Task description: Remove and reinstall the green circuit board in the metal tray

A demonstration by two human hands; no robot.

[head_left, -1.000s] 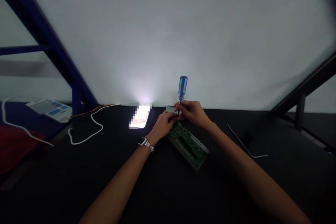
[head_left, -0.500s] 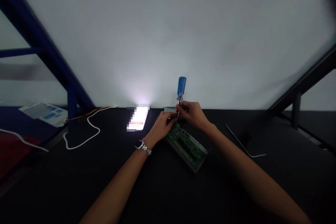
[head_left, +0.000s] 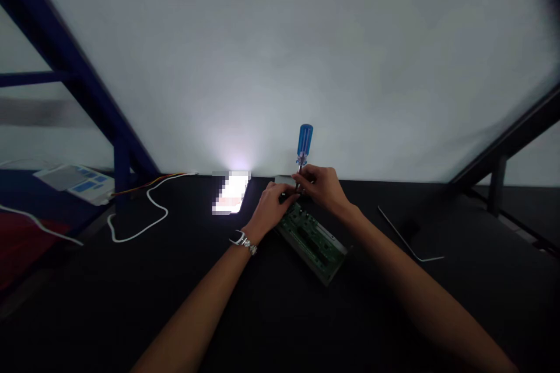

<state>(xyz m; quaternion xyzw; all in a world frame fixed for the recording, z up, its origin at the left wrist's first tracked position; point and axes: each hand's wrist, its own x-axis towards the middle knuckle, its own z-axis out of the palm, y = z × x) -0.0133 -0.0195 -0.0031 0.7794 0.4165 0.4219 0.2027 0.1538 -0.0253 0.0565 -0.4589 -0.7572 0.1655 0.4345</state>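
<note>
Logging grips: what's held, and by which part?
The right hand pinches the blue-handled screwdriver by its shaft, below the handle; whether the left hand grips the circuit board cannot be told.

Right hand (head_left: 321, 189) pinches the shaft of a blue-handled screwdriver (head_left: 305, 141), which stands nearly upright, its tip hidden by the fingers. Left hand (head_left: 271, 208) curls over the far end of a green circuit board (head_left: 310, 242), metal-link watch (head_left: 242, 242) on its wrist. Board lies angled on a black tabletop (head_left: 131, 315). Right of frame, well apart: L-shaped hex key (head_left: 400, 236). Left of the hands: pixelated glowing patch (head_left: 231, 192), too blurred to identify. Further left: white cable (head_left: 131, 238). Upper left: blue steel frame (head_left: 56, 52).
</note>
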